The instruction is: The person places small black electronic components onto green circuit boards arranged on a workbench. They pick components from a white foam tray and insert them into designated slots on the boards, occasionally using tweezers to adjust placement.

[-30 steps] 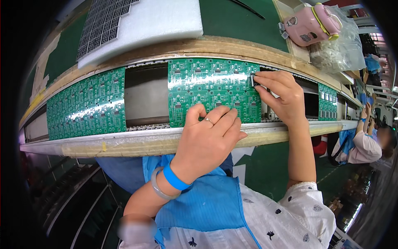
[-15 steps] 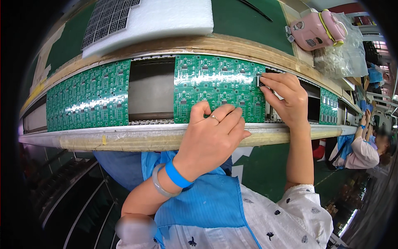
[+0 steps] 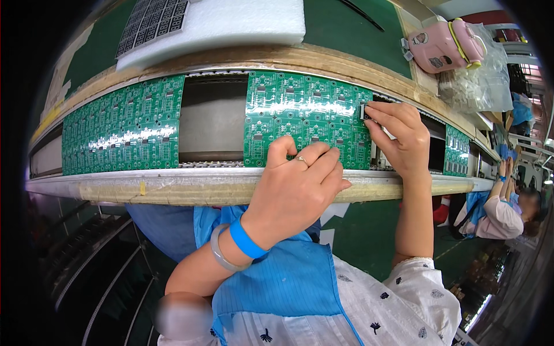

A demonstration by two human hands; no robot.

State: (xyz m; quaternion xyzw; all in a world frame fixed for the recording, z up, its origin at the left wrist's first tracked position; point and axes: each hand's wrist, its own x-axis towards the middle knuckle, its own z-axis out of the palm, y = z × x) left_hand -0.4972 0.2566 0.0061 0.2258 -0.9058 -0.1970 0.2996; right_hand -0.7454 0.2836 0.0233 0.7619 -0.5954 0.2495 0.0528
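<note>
Component point(image 3: 363, 112) pinched in right hand point(image 3: 405, 137).

Left of the left hand point(image 3: 297, 187), past the middle circuit board point(image 3: 306, 98), an open gap lies between the rails, bounded farther left by the outer circuit board point(image 3: 122, 127); the right hand point(image 3: 404, 138) blocks the left hand's right side; ahead of both, a wooden rail point(image 3: 329, 61) crosses; beyond it, green table point(image 3: 340, 34) leaves passage between the white foam block point(image 3: 242, 23), ahead-left, and the pink container point(image 3: 435, 52), ahead-right.
</note>
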